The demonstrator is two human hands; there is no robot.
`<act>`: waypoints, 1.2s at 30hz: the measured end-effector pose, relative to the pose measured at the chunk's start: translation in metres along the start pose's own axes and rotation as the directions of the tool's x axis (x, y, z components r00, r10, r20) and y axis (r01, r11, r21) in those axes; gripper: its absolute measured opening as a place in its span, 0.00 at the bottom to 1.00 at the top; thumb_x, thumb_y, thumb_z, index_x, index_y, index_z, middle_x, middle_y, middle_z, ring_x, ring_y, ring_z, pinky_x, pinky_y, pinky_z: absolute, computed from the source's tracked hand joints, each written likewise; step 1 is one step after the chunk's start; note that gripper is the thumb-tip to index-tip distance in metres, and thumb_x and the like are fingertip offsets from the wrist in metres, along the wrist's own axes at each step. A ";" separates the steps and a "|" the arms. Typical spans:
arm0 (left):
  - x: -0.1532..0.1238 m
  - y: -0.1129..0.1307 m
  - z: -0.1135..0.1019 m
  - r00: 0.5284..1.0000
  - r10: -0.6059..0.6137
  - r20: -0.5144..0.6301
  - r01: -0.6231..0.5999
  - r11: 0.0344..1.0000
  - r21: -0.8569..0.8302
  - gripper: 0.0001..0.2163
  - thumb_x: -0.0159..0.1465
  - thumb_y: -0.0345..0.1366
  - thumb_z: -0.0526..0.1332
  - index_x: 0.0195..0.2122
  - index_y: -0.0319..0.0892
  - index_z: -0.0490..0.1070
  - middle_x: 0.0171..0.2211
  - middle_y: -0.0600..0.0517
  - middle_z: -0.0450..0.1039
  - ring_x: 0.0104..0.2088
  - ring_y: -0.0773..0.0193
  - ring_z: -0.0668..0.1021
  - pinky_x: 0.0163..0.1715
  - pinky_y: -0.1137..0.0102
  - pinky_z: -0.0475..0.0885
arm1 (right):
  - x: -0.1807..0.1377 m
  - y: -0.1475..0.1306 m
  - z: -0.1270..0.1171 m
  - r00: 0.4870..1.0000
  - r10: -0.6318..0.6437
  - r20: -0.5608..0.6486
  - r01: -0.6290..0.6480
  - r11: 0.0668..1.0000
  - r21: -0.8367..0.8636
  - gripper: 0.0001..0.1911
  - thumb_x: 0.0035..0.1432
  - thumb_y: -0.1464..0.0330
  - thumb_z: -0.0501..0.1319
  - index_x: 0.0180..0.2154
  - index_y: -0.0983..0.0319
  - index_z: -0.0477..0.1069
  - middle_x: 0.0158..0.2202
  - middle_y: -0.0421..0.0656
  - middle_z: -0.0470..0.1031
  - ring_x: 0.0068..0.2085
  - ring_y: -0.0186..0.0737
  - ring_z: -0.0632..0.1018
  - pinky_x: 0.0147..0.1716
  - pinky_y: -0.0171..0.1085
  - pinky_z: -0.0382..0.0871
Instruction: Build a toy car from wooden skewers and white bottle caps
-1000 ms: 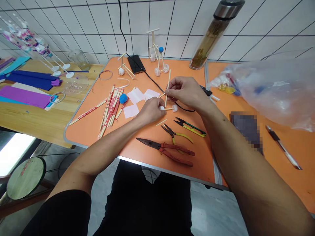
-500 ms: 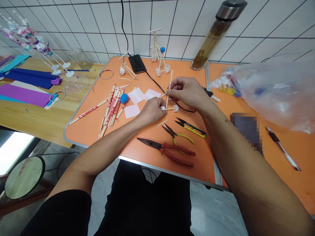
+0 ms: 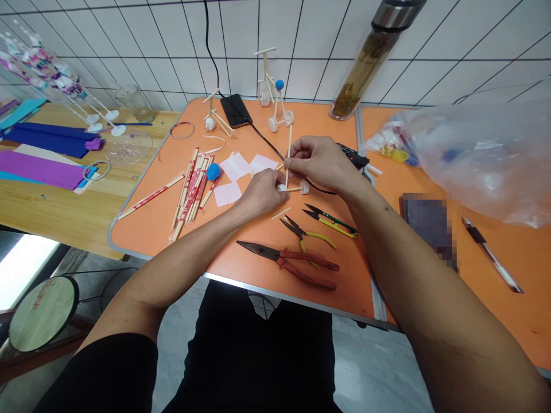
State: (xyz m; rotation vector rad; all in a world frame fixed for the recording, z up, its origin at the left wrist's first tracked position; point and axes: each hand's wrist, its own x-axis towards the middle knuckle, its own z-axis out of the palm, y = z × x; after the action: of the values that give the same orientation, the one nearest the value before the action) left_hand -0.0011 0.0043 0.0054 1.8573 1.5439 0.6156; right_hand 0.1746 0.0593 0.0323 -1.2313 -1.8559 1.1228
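Note:
My left hand (image 3: 262,192) is closed on a small axle with white wheels (image 3: 294,187), pinching its left wheel on the orange table (image 3: 258,241). My right hand (image 3: 316,162) pinches an upright wooden stick (image 3: 288,150) whose lower end meets the axle. A short stick piece (image 3: 281,213) lies just below my left hand.
Red pliers (image 3: 293,264), yellow cutters (image 3: 307,232) and black snips (image 3: 329,218) lie near the front edge. Wrapped chopsticks (image 3: 191,186), a blue ball (image 3: 213,171) and paper squares (image 3: 228,194) sit left. Finished stick models (image 3: 275,97), a phone (image 3: 235,110), a bottle (image 3: 365,63), a plastic bag (image 3: 473,155).
Both hands have stayed on the axle and stick; the upright stick has tilted slightly nearer vertical, and the view shifted a little.

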 end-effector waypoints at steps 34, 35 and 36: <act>0.000 0.002 -0.001 1.000 -0.006 -0.007 0.006 1.000 -0.004 0.08 0.60 0.28 0.70 0.31 0.45 0.71 0.33 0.52 0.76 0.36 0.58 0.75 0.40 0.62 0.66 | 0.001 -0.001 -0.001 1.000 -0.020 -0.017 0.019 0.998 -0.054 0.10 0.60 0.72 0.75 0.32 0.57 0.75 0.27 0.41 0.81 0.26 0.39 0.77 0.25 0.38 0.68; 0.000 0.002 -0.001 1.000 -0.005 -0.008 0.004 1.000 -0.005 0.09 0.60 0.28 0.70 0.31 0.46 0.71 0.33 0.52 0.76 0.36 0.58 0.75 0.40 0.62 0.66 | 0.001 -0.001 -0.001 1.000 -0.021 -0.016 0.020 0.998 -0.053 0.10 0.60 0.72 0.75 0.32 0.57 0.75 0.27 0.41 0.81 0.26 0.39 0.77 0.25 0.38 0.68; -0.001 0.002 -0.001 1.000 -0.003 -0.009 0.003 1.000 -0.005 0.09 0.60 0.28 0.71 0.30 0.46 0.71 0.33 0.52 0.76 0.36 0.58 0.75 0.40 0.61 0.67 | 0.001 -0.001 -0.001 1.000 -0.022 -0.014 0.022 0.999 -0.047 0.11 0.60 0.72 0.75 0.32 0.57 0.76 0.27 0.40 0.80 0.26 0.39 0.77 0.25 0.38 0.68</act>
State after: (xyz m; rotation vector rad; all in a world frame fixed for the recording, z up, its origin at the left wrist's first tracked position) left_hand -0.0009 0.0039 0.0078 1.8508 1.5492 0.6268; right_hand 0.1746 0.0600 0.0333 -1.2387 -1.8901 1.0616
